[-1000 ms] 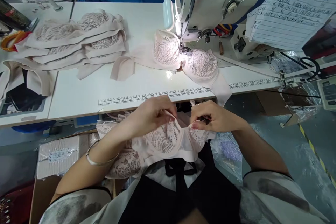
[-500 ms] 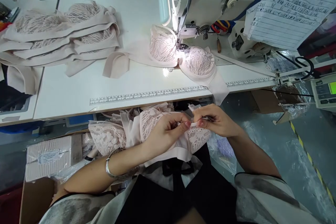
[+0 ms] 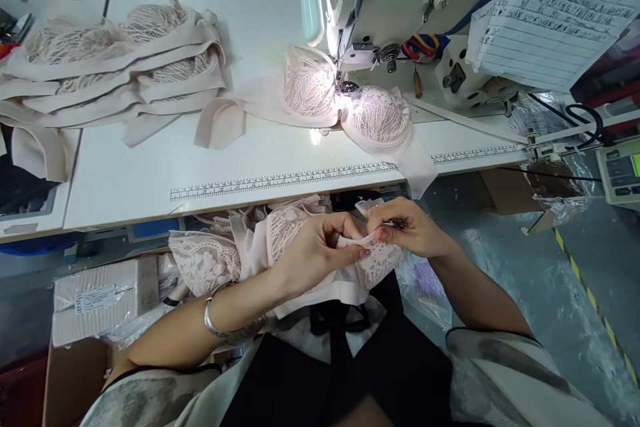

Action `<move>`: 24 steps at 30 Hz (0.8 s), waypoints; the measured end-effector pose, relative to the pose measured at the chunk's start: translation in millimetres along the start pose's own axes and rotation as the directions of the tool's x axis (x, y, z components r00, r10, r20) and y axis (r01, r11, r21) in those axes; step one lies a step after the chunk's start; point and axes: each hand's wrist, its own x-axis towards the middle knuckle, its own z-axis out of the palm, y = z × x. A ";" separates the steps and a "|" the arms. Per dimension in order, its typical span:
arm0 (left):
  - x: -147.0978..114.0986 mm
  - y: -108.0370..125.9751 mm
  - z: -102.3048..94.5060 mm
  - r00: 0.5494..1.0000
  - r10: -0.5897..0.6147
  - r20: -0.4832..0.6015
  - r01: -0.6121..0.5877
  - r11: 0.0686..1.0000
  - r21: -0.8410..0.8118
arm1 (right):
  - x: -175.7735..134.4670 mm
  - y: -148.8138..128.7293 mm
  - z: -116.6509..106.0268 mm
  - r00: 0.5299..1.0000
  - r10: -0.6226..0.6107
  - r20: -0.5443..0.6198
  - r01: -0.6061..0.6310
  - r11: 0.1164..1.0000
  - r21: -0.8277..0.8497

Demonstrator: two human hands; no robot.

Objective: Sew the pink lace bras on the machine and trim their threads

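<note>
A pale pink lace bra point(image 3: 377, 267) lies across my lap, just under the table edge. My left hand point(image 3: 320, 247) pinches its light edging between thumb and bent fingers. Close beside it, my right hand point(image 3: 410, 230) grips the same edging with thumb and forefinger. Something small, dark and metallic shows at the right fingers, too hidden to name. Another lace bra point(image 3: 373, 113) lies on the table under the sewing machine's point(image 3: 345, 73) lit needle area, its right wing hanging over the front edge.
Several stacked bras point(image 3: 120, 73) lie on the table's left side. A printed ruler point(image 3: 280, 181) runs along the front edge. Handwritten sheets point(image 3: 555, 20) hang at upper right, above a control box point(image 3: 623, 173). A wrapped package point(image 3: 103, 300) sits low at left.
The edging between my hands shows more now, stretched in a short strip. My left fingers have shifted slightly along it. The bra under the machine has stayed in place.
</note>
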 end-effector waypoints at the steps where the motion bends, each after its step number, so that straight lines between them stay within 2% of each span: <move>1: 0.0 -0.1 -0.1 1.000 -0.020 -0.001 0.020 1.000 -0.015 | 0.1 0.5 0.2 1.000 -0.008 -0.005 0.008 1.000 0.024; 6: 0.0 0.6 0.5 0.996 -0.085 -0.012 0.085 0.996 -0.008 | 2.0 7.4 0.9 0.999 -0.014 -0.035 0.019 0.989 0.147; 10: 1.0 0.3 2.1 0.998 -0.063 -0.004 0.063 0.997 0.054 | 3.2 10.8 2.8 0.999 0.012 -0.039 -0.006 0.985 0.170; 12: 1.6 3.2 -0.6 0.999 -0.028 0.025 0.025 0.993 0.115 | 2.0 8.3 2.7 0.999 0.029 -0.040 -0.022 0.989 0.149; 14: 1.7 10.3 -8.6 0.993 0.037 0.114 -0.066 0.962 0.267 | -0.4 3.2 0.3 0.999 0.021 -0.025 -0.017 0.992 0.126; 16: 1.0 21.6 -21.2 0.962 0.108 0.250 -0.217 0.859 0.463 | -2.5 -3.3 -4.8 1.000 -0.007 -0.007 0.007 0.994 0.106; 17: 0.5 28.4 -28.0 0.944 0.128 0.304 -0.282 0.794 0.539 | -2.7 -6.6 -7.8 1.000 -0.013 0.003 0.013 0.996 0.083; 19: -0.3 42.7 -38.6 0.929 0.151 0.338 -0.342 0.696 0.631 | -0.6 -13.3 -13.1 1.000 -0.015 0.026 0.016 1.000 -0.025; 22: 3.3 61.2 -40.6 0.926 0.178 0.333 -0.366 0.642 0.674 | 5.5 -24.9 -16.3 0.999 -0.020 0.045 0.033 0.955 -0.294; 24: 10.4 70.1 -34.6 0.906 0.187 0.379 -0.407 0.625 0.666 | 5.5 -35.1 -17.1 0.995 -0.060 0.077 0.087 0.901 -0.425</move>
